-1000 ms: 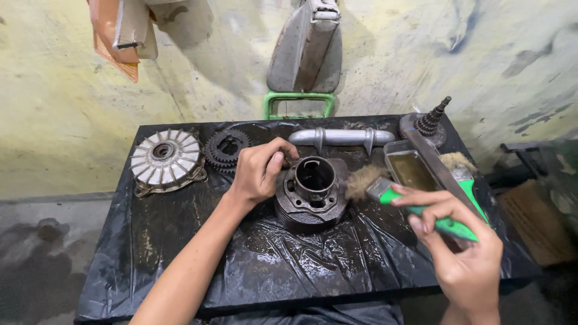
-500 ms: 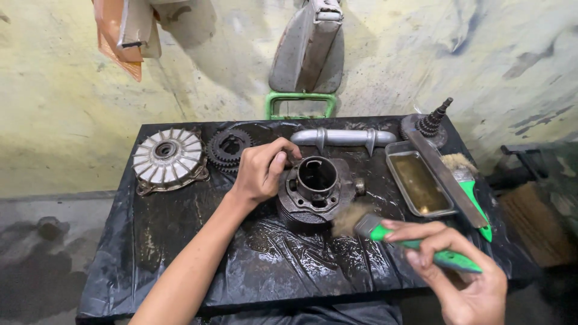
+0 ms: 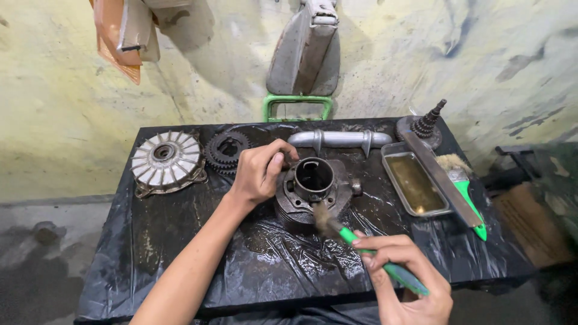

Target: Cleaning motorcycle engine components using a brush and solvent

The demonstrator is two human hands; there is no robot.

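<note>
Head view, gears (image 3: 227, 150), tray (image 3: 415, 183) flank cylinder (image 3: 311, 188)

No packages, labels, signs, screens.

Greasy metal on wet plastic

Dull grey finned metal cylinder (image 3: 312, 191), oily; glossy crinkled black plastic sheet (image 3: 180, 241); smooth green plastic-handled brush (image 3: 367, 253).

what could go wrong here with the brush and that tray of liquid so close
The right hand works a wet green brush against the engine cylinder, so grime may spatter. The left hand grips the oily part on slick black plastic sheet; it could slip. The tray has a flat bar lying across its rim; a nudge might spill it.
</note>
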